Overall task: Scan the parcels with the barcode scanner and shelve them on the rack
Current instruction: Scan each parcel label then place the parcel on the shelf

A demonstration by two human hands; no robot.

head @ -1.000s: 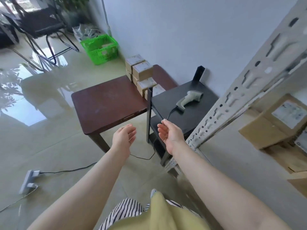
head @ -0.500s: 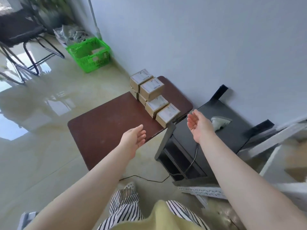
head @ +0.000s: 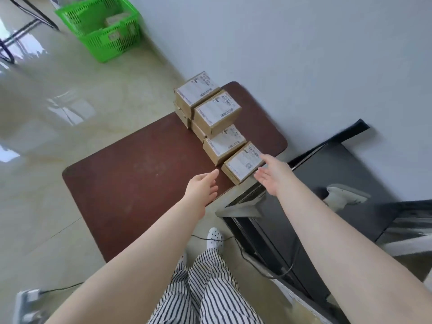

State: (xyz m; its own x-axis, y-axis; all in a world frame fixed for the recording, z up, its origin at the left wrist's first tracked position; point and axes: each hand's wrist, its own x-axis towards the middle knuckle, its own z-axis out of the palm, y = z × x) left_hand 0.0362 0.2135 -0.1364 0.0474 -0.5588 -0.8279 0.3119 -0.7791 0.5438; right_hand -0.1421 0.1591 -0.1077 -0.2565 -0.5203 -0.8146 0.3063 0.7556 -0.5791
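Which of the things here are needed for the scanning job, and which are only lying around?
For the job:
- parcels stacked on the brown table
- barcode scanner on the black stand
- left hand and right hand, both open, reaching for the nearest parcel

Lying about:
- green basket
- power strip on the floor

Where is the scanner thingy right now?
The barcode scanner lies on the black stand at the right of the head view, just beyond the person's right forearm; neither hand touches it.

Parcel room: labelled parcels [head: 219, 114], scanner [head: 346, 195].
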